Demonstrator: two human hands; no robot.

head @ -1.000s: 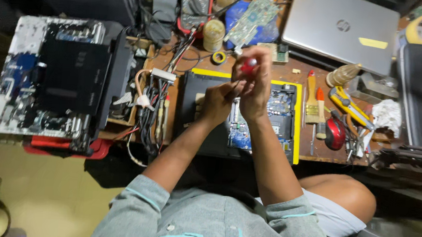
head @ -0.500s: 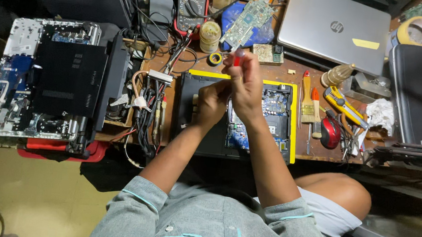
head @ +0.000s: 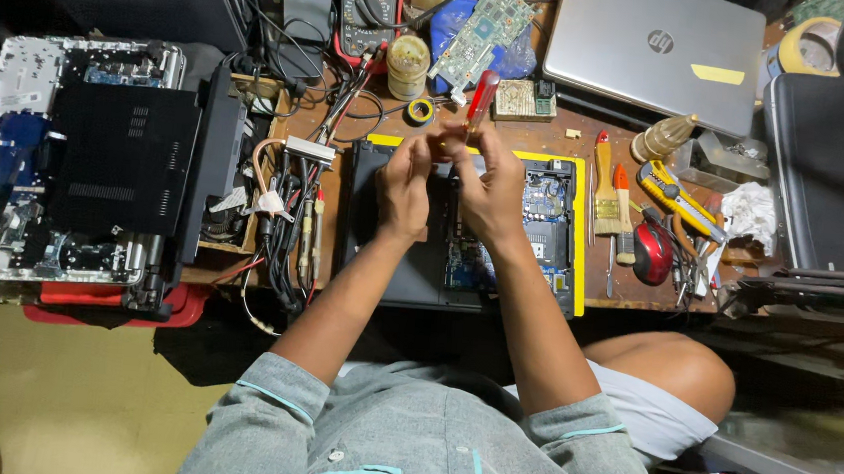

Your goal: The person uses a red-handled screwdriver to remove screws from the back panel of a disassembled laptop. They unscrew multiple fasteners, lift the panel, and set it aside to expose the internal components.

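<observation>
Head view is showing both hands raised together at the upper centre of the frame, above an opened laptop (head: 543,227) lying on a yellow-edged mat (head: 579,249). The right hand (head: 491,187) is closing around a red-handled screwdriver (head: 481,96), whose handle is sticking up past the fingers. The left hand (head: 404,180) is curling just beside it, fingertips meeting the right hand's; whether it is gripping anything I cannot tell. To the right are lying a paintbrush (head: 604,191) and a red mouse (head: 653,253). A dismantled laptop base (head: 76,170) is sitting at the left, a silver laptop (head: 658,45) at the upper right.
</observation>
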